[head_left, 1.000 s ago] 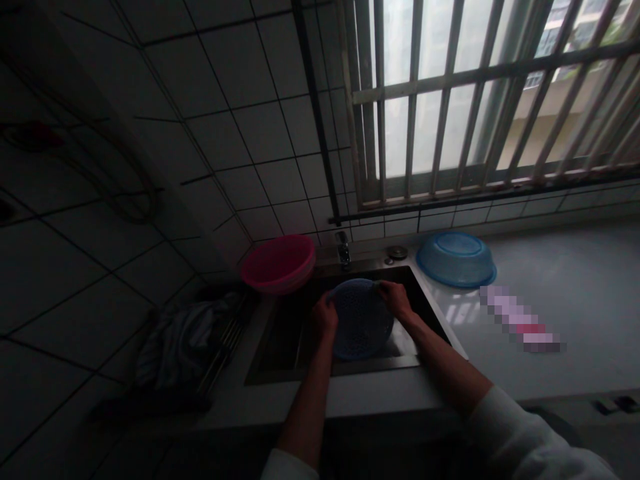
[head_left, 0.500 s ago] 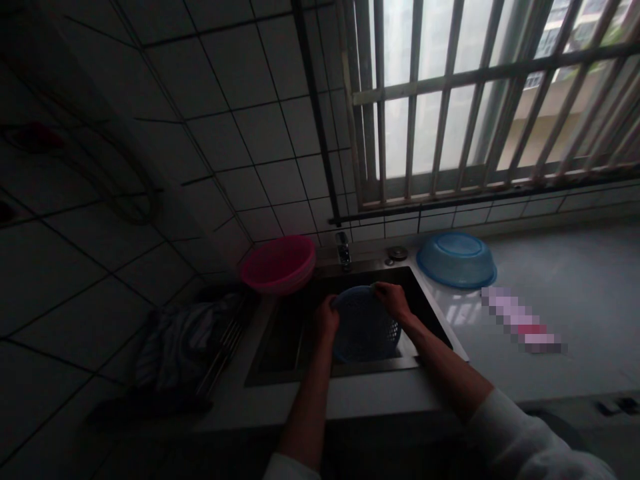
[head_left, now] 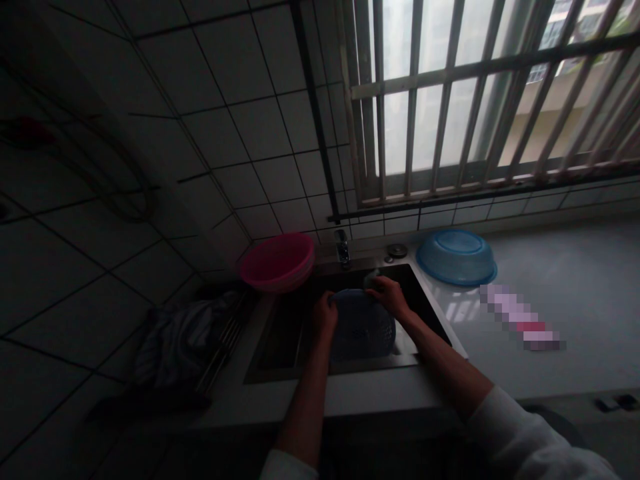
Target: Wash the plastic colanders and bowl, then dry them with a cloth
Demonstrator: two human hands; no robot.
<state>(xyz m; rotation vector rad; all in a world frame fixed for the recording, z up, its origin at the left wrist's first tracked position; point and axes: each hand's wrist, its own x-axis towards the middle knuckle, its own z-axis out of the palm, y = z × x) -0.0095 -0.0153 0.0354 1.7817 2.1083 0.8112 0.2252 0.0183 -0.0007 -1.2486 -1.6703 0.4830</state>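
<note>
Blue perforated basket: held in the lower centre of the frame, the basket (head_left: 361,327) is seen inside the sink (head_left: 431,303), its rim turned up between the two hands.
Left hand: the basket's left rim is gripped by the left hand (head_left: 326,315), its fingers closed over the edge.
Right hand: a small pale item (head_left: 371,277) is pinched in the fingers of the right hand (head_left: 391,297) at the basket's far right rim; what it is made of cannot be told, nor whether the rim is gripped too.
Front edge: the near sink edge is crossed by both forearms, and part of it is covered by them.
Back of the sink: the back left corner is overhung by a pink basin (head_left: 280,263); the faucet (head_left: 343,248) is set just right of it, and a round dark lid-like disc (head_left: 397,251) is placed farther right.
Right of frame: a blue basin (head_left: 456,257) is set upside down on the white counter (head_left: 585,287); a pinkish item (head_left: 517,317) near it is blurred into blocks.
Lower left: a striped cloth (head_left: 175,343) is heaped beside metal bars (head_left: 220,357), dimly lit.
Upper right: the window is crossed by bars (head_left: 445,79).
</note>
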